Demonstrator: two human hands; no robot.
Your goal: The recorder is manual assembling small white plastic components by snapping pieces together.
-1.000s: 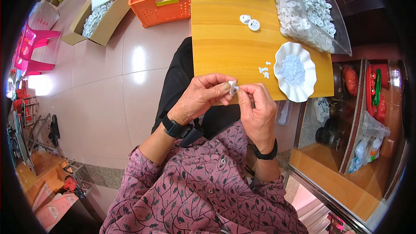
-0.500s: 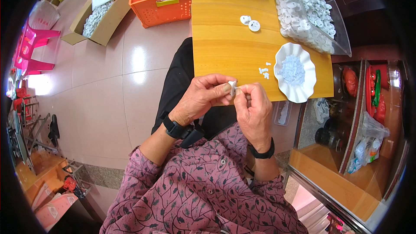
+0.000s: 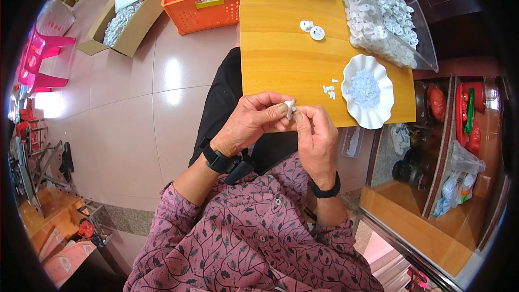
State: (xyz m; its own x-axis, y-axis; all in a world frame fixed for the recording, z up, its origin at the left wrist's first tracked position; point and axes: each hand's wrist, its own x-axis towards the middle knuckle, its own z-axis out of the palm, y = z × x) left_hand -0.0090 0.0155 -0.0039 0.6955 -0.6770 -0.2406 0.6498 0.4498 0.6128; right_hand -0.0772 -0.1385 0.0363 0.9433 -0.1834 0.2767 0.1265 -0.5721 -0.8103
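My left hand pinches a small round white plastic disc between thumb and fingers, tilted on its edge just past the table's near side. Close against the disc's right face is my right hand, its thumb and forefinger drawn together. Whatever those fingertips hold is too small and hidden to make out. On the wooden table are several tiny white plastic pegs. A scalloped white dish of small pale-blue pieces stands right of them. Farther back lie two white discs.
Clear bins of white plastic parts fill the table's far right. An orange crate and a cardboard box of similar parts stand on the floor at far left. A cabinet with shelves borders the right.
My right hand's thumb and forefinger have shifted slightly right, showing more of the disc's face. My left hand stays in place with the disc.
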